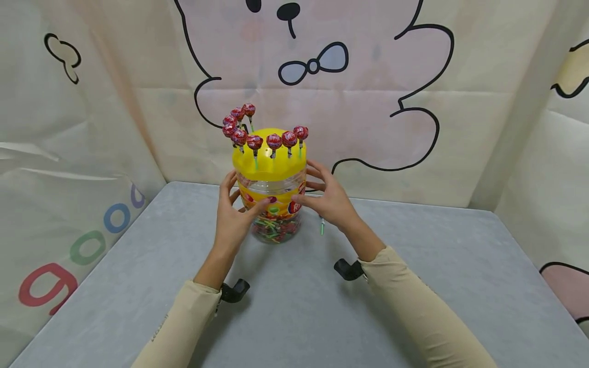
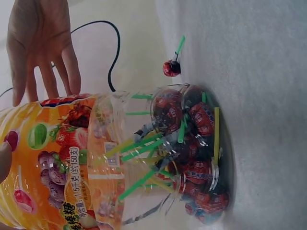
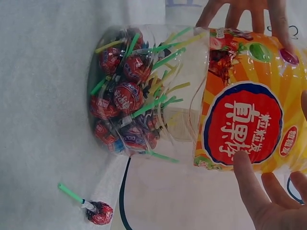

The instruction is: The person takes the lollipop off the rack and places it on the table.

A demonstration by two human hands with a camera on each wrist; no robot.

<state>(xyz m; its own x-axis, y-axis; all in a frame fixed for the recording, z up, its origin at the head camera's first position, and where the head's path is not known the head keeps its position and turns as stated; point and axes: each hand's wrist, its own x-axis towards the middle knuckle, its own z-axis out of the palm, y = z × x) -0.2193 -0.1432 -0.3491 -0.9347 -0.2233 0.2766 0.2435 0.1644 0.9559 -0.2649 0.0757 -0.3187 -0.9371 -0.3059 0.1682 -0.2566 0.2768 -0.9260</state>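
Observation:
A clear plastic candy jar (image 1: 271,185) with a yellow lid (image 1: 267,166) stands upright on the table. Several red-wrapped lollipops (image 1: 254,142) stick up around the lid's rim. More lollipops (image 3: 128,96) with green and yellow sticks fill the jar's lower part. My left hand (image 1: 235,217) holds the jar's left side, thumb across the front label. From the right, my right hand (image 1: 329,197) holds it too, its thumb on the label and its fingers along the side. Parts of both hands' fingers are hidden behind the jar.
A loose lollipop (image 2: 171,67) with a green stick lies on the grey table (image 1: 294,317), to the jar's right. Printed cloth (image 1: 483,128) hangs behind the table's back edge. A black mount (image 1: 235,291) sits at each wrist.

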